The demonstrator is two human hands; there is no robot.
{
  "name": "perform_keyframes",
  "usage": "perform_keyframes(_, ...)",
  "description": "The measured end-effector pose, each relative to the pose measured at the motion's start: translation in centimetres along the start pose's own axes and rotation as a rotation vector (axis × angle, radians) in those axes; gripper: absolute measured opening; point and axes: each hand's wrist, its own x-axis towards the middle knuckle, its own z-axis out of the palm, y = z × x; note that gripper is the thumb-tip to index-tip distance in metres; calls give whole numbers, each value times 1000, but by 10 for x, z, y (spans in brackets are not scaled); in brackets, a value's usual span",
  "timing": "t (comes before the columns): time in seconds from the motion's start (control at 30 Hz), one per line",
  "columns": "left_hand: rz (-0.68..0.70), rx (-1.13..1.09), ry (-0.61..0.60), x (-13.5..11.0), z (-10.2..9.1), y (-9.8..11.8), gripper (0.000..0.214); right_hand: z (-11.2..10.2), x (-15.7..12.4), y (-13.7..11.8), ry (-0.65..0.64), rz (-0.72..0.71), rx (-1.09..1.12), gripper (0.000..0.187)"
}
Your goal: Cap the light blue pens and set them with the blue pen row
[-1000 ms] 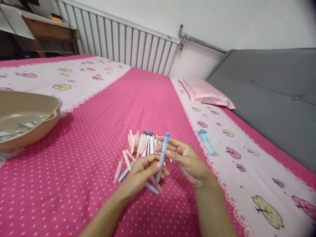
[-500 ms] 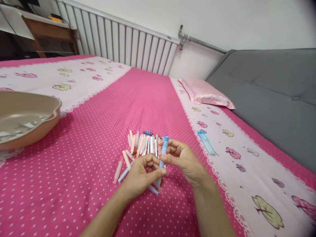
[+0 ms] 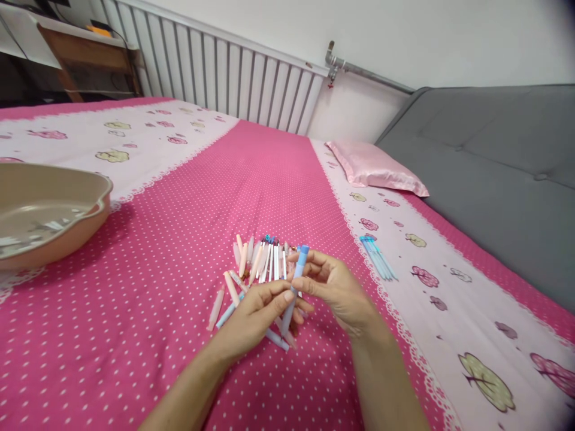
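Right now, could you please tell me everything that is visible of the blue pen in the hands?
The blue pen is slim and plastic-looking, pale blue with a darker blue top end. It is tilted, top leaning right, over the loose pens. The left grip pinches its middle; the right grip holds it higher up.

Through the head camera I see one slim pen [image 3: 299,267], a stronger blue at its top end, lighter blue just below and a pale greyish lavender along the lower barrel. I have it tilted, near upright, its blue end up and leaning slightly right, its middle pinched between the thumb and fingers of my left hand [image 3: 258,311] and my right hand [image 3: 338,290] steadying the upper part. It sits at the near right side of a heap of pens [image 3: 271,263], partly covered by my fingers.
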Motion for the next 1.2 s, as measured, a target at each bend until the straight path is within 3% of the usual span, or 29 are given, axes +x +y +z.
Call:
perform_keyframes(0.27, 43, -63, 93, 2, 0, 2, 35, 6, 1, -1, 37, -52, -17, 39)
perform_keyframes(0.37, 128, -114, 233, 2, -2, 5, 28, 0, 4, 0, 90, -94, -33, 37)
perform_keyframes(0.5, 243, -114, 527, 2, -11, 10, 31, -11, 13, 13, 234, -120, -369, 21)
perform_keyframes(0.6, 272, -100, 652, 3, -17, 11, 38, -12, 19, 24, 213, -118, -725, 16)
perform_keyframes(0.77, 281, -1, 611, 4, -16, 8, 42, -3, 22, 36, 68, -90, -1020, 14)
perform_keyframes(1.0, 235, 27, 622, 4, -11, 10, 47, -2, 20, 42, 135, -7, -1332, 36)
perform_keyframes(1.2, 241, 44, 625, 4, -10, 10, 45, 2, 23, 39, 135, 20, -1407, 31)
